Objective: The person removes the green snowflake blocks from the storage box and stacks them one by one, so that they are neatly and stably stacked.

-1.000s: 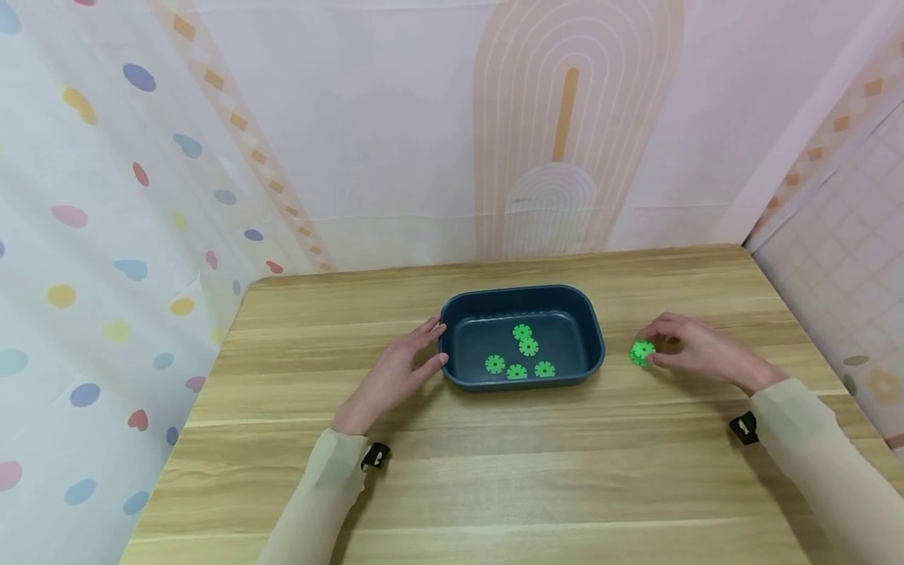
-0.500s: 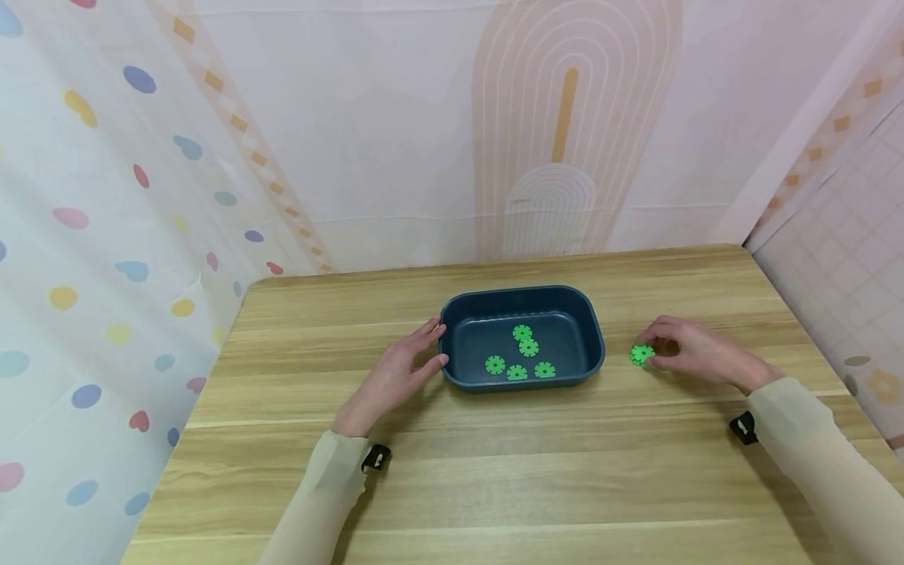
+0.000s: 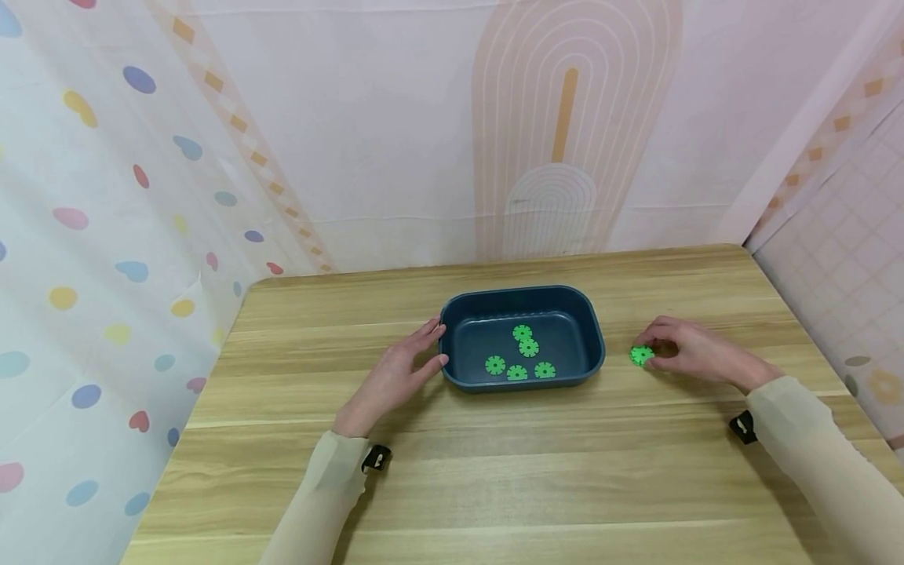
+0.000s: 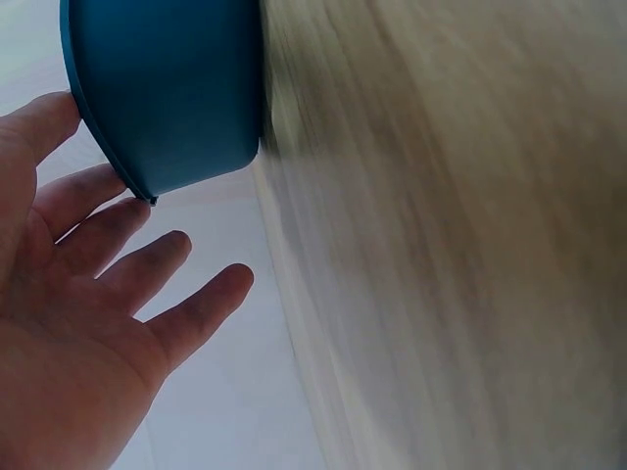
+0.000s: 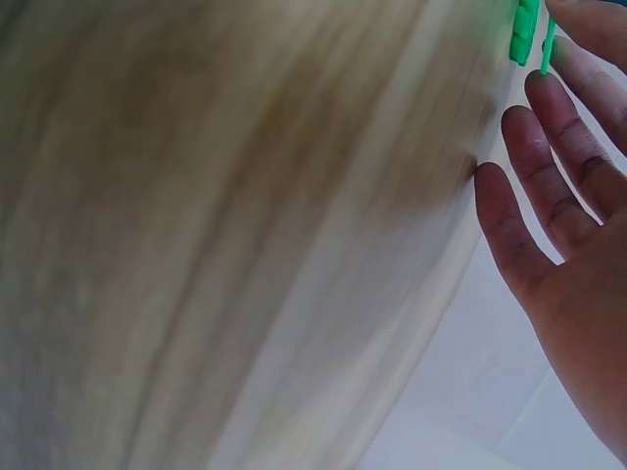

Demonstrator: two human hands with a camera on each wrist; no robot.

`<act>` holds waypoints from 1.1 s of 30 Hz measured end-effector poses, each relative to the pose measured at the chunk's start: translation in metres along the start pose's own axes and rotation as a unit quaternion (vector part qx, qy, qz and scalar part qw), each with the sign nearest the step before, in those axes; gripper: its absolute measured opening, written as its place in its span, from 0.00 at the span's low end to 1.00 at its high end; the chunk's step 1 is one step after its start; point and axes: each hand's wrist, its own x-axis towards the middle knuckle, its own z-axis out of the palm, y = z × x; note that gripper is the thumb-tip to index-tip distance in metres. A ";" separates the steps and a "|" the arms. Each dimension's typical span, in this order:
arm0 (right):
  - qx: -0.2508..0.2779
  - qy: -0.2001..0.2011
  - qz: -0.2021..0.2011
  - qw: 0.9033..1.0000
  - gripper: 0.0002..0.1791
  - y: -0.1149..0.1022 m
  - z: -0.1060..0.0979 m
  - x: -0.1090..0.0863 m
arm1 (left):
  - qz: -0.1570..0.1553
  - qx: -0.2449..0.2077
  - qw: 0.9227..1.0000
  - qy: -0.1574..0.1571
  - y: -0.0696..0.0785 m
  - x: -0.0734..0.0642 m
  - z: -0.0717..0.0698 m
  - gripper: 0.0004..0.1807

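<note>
At the left end of the navy rectangular basin (image 3: 466, 381), my left hand (image 3: 395, 373) rests with fingers spread, thumb and fingertips at the rim. The left wrist view shows these fingertips against the basin's outer edge (image 4: 108, 162). To the right of the basin, my right hand (image 3: 695, 353) pinches a green notched disc (image 3: 641, 355) between thumb and fingers. In the right wrist view that thin disc (image 5: 548, 47) stands slightly off a small green stack (image 5: 524, 31) close to the tabletop. The other right fingers are loosely extended.
Several similar green discs (image 3: 528, 348) lie on the basin floor, two of them overlapping. Everything stands on a wood-grain table (image 3: 537, 471), with a patterned curtain (image 3: 395, 141) behind it. Black straps (image 3: 376, 457) show at both wrists.
The pinched green disc has come down slightly and now lines up over the green piece beneath it, where before they were offset. My left hand and the basin have stayed put.
</note>
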 end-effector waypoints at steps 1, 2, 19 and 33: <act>0.002 -0.003 0.002 1.000 0.12 0.000 0.000 0.000 | -0.001 0.000 1.000 0.000 0.000 0.000 0.000 0.32; 0.003 -0.006 0.006 1.000 0.12 0.000 0.000 0.000 | -0.002 0.000 1.000 -0.001 0.000 0.000 0.000 0.32; 0.005 -0.014 -0.001 1.000 0.12 -0.001 -0.001 0.000 | -0.015 0.004 1.000 -0.007 0.001 0.001 -0.001 0.32; 0.013 -0.013 0.001 1.000 0.13 -0.003 -0.001 0.000 | -0.003 -0.001 1.000 -0.001 0.002 0.001 -0.001 0.32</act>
